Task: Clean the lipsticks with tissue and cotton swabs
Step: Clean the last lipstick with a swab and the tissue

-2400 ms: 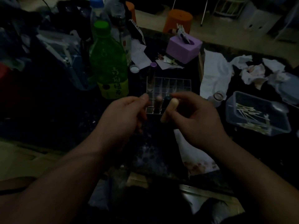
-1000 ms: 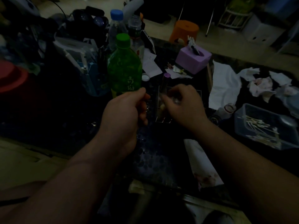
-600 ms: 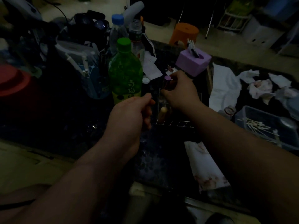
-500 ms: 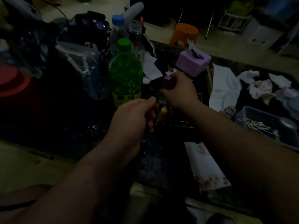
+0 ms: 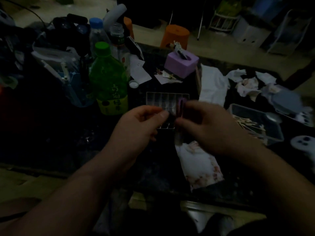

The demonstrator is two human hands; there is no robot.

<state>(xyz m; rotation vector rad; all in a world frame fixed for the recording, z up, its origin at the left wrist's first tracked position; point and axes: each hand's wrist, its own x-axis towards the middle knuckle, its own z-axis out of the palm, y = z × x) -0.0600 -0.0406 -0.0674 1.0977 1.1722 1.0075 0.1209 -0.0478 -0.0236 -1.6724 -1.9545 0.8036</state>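
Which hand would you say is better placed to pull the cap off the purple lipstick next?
Left, probably. The right hand already grips the purple lipstick, and the left hand hovers with its fingertips just beside the tube's upper end.

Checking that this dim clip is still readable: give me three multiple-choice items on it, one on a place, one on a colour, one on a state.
1. The swab box lies:
A) left of the green bottle
B) right of the right hand
C) on the orange stool

2. The tissue box is:
A) purple
B) orange
C) green

3. The purple-capped lipstick is:
A) standing in the organizer
B) lying on a tissue
C) held in the right hand

Key:
1 B, it sits past the right hand, toward the view's right edge.
2 A, its sides show purple.
3 C, the right hand's fingers grip it.
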